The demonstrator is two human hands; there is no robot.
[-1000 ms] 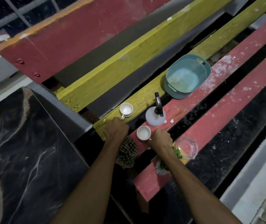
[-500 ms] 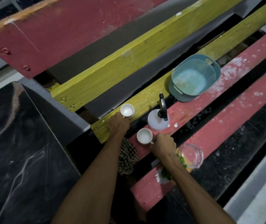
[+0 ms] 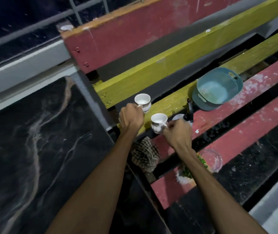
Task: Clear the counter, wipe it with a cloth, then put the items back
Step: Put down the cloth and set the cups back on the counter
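Note:
My left hand (image 3: 131,117) grips the handle of a small white cup (image 3: 143,102), held upright above the yellow slat of the bench. My right hand (image 3: 177,132) holds a second white cup (image 3: 159,122) by its handle, lifted over the gap between slats. A checked cloth (image 3: 144,155) hangs at the bench's near left end, below my hands. The dark marble counter (image 3: 33,149) lies to the left with nothing on it.
On the red and yellow slatted bench (image 3: 236,125) stand a white spray bottle (image 3: 188,114) with a black head, a blue-grey basket (image 3: 217,88), a clear glass bowl (image 3: 213,159) and a small green plant (image 3: 187,171) partly behind my right forearm.
Both hands have closed on the cups' handles and lifted the cups off the bench. The view has shifted so that more of the counter shows.

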